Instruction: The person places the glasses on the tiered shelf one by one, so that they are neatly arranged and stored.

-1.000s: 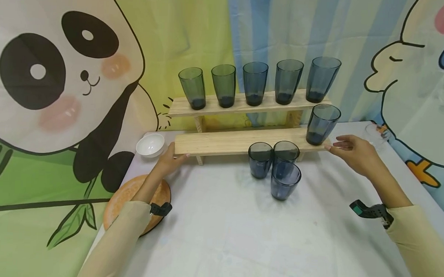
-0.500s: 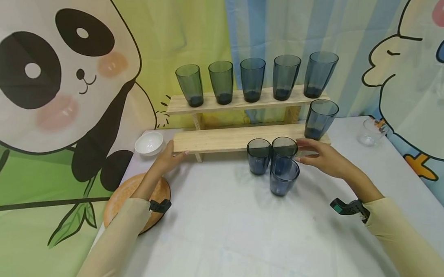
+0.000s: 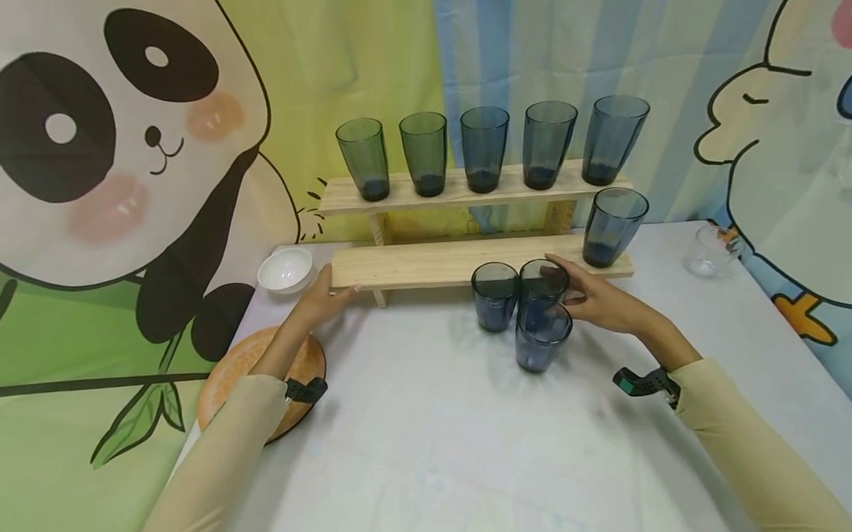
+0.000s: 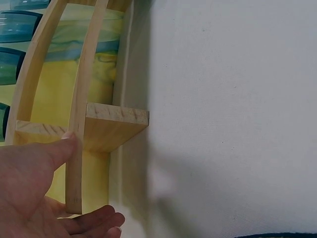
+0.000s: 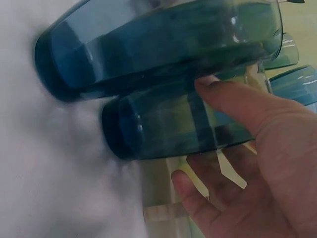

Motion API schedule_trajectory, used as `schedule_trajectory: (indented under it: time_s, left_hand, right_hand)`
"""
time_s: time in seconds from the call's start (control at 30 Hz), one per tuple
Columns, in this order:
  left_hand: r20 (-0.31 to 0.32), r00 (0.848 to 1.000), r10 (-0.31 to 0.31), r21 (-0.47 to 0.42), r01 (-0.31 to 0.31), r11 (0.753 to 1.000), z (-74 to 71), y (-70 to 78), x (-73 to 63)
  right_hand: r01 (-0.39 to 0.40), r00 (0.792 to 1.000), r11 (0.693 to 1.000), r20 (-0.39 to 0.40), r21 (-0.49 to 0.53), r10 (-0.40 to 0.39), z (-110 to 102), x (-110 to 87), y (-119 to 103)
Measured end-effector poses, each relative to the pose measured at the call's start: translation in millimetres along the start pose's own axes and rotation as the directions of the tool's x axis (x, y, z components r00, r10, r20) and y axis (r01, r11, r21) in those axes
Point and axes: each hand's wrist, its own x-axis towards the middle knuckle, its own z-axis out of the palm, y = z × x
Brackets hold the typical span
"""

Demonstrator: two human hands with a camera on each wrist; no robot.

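My left hand (image 3: pixel 319 300) holds the left end of the lower board of a two-tier wooden shelf (image 3: pixel 408 267). In the left wrist view its thumb (image 4: pixel 62 148) lies against the board, fingers on the other side. Three blue-grey drinking glasses stand upright in a cluster before the shelf: a left glass (image 3: pixel 494 301), a front glass (image 3: pixel 540 340) and a back right glass (image 3: pixel 542 276). My right hand (image 3: pixel 604 302) is around the back right glass. In the right wrist view, the thumb (image 5: pixel 233 96) lies across that glass (image 5: pixel 163 124), the other fingers partly behind it.
Several taller glasses (image 3: pixel 483 147) line the upper board (image 3: pixel 450 190); another glass (image 3: pixel 610 225) stands at the lower board's right end. A white bowl (image 3: pixel 285 270) and a round orange board (image 3: pixel 303 363) lie left, a clear cup (image 3: pixel 708 252) right.
My right hand has moved left, from the lower board's right end to the back right glass of the cluster. The left hand stays on the shelf.
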Motion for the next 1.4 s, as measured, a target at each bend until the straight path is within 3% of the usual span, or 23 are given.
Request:
schedule_trajectory:
  time_s: [0.3, 0.43, 0.73, 1.0, 1.2, 1.4]
  left_hand:
    - [0.01, 1.0, -0.008, 0.009, 0.008, 1.0, -0.6, -2.6, -0.1]
    - [0.014, 1.0, -0.01, 0.011, 0.009, 1.0, -0.4, -1.8, 1.7]
    - [0.023, 1.0, -0.011, 0.003, 0.011, 1.0, -0.6, -1.2, 1.2]
    - [0.019, 1.0, -0.007, -0.001, 0.007, 1.0, -1.4, 0.9, 1.8]
    - [0.033, 0.998, -0.046, 0.022, 0.045, 0.999, -1.0, -0.6, -0.1]
    - [0.018, 0.999, -0.031, 0.02, 0.031, 0.999, -2.3, 0.3, 0.6]
  right_hand:
    - [0.017, 0.998, 0.999, -0.062, -0.028, -0.019, 4.0, -4.3, 7.6]
    - [-0.018, 0.993, 0.998, -0.114, -0.06, 0.011, 3.8, -11.8, 3.8]
    - [-0.12, 0.984, 0.991, -0.138, -0.057, 0.111, -2.0, -38.7, 2.6]
    - [-0.067, 0.987, 0.991, -0.137, 0.119, 0.083, 7.5, -40.0, 11.7]
    - [-0.021, 0.986, 0.995, -0.163, 0.097, 0.037, 18.7, -37.5, 20.5]
    - [-0.015, 0.972, 0.999, -0.233, 0.046, 0.026, 22.1, -37.7, 19.6]
